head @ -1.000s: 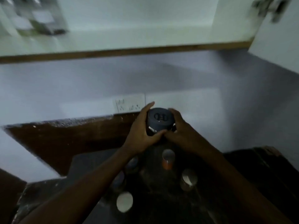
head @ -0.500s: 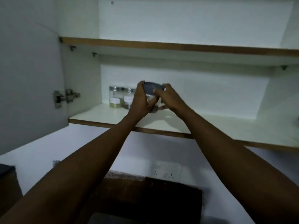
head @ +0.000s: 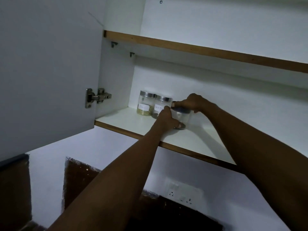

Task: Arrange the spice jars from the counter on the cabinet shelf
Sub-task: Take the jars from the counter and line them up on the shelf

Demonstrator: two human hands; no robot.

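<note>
**Clear jar in both hands at the lower shelf**

We hold a clear spice jar with a dark blue lid (head: 181,114) between both hands on the lower cabinet shelf (head: 126,121), just beside two steel-lidded labelled jars (head: 154,105) standing at the back left. Our left hand (head: 165,118) wraps the jar's near wall, its grip pressed around the body; our right hand (head: 194,103) clamps over the lid from above. The jar's base looks to be at the shelf surface, though whether it rests fully we cannot tell (our left thumb hides that edge).

We judge the jar light, with little visible inside, rigid and smooth-walled, so likely slippery and breakable if it is glass. The safest hold is around the body, low, with the lid hand only steadying, since a lid can turn or lift off.
</note>
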